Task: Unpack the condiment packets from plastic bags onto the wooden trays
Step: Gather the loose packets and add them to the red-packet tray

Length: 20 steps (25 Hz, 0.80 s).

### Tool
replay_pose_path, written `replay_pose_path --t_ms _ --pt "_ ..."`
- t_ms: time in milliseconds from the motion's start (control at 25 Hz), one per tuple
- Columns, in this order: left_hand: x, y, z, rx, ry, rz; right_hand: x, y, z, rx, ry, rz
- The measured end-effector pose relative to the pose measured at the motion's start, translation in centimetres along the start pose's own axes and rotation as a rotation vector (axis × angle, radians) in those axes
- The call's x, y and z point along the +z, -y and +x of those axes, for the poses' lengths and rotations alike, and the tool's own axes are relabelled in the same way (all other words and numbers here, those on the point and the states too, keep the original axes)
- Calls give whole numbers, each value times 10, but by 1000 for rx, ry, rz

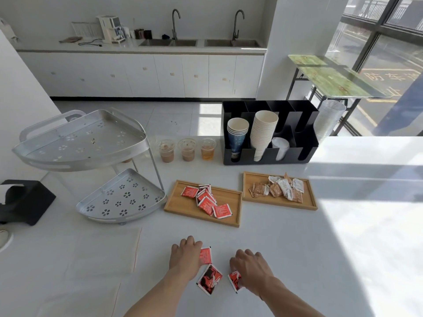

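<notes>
You are reaching down with both hands at the near edge of the worktop (297, 236), gathering the last loose red packets. Your left hand (186, 257) is lying palm down with its fingers curled over the top red packet (206, 255), pressing on it rather than clearly lifting it; your right hand (250, 266) is closing its fingertips on the right red packet (234, 280), though how firm that grip is cannot be made out. A third packet (210, 279), darker and tilted, is lying free between your two hands, just below the one under your left. To do this well, try sliding the flat packets toward each other so an edge lifts, then pinch by the edge instead of clawing at the smooth surface. Sweeping all three into one hand would likely save a second trip. The red ones seem to belong on the left wooden tray (183, 208), where a pile of matching red packets (207, 200) is already sitting; the right wooden tray (309, 202) is holding brown and white packets (278, 188), so keep the colours apart. Beyond the trays, the three filled plastic cups (187, 149) and the black cup holder (270, 154) are standing near your reach path, so carry low and short. No plastic bag is clearly showing here.
</notes>
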State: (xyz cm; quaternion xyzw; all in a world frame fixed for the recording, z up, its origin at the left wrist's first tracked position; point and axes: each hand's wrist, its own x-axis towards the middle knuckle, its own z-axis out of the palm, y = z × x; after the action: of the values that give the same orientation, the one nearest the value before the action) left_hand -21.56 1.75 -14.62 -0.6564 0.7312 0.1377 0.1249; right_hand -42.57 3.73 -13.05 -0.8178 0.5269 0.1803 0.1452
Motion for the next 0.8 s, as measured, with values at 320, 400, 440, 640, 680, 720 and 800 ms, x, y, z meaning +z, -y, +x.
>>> replay_pose_path --t_ms 320,400,440,640,680,720,800 --pt "-3 11 5 -98 89 -449 -3 -11 12 73 140 149" --pt "-11 17 5 -133 103 -604 -5 -18 11 106 154 239" --pt "-13 19 5 -143 115 -671 -6 -22 10 133 156 286" --pt "-5 18 -9 -153 292 -876 -2 -28 4 197 133 356" --pt "-2 14 -14 -154 323 -858 0 -27 2 206 124 366" --pt "2 10 -18 -157 331 -827 1 -26 0 216 110 377" --pt "8 -1 -25 -155 298 -741 3 -26 -3 234 86 391"
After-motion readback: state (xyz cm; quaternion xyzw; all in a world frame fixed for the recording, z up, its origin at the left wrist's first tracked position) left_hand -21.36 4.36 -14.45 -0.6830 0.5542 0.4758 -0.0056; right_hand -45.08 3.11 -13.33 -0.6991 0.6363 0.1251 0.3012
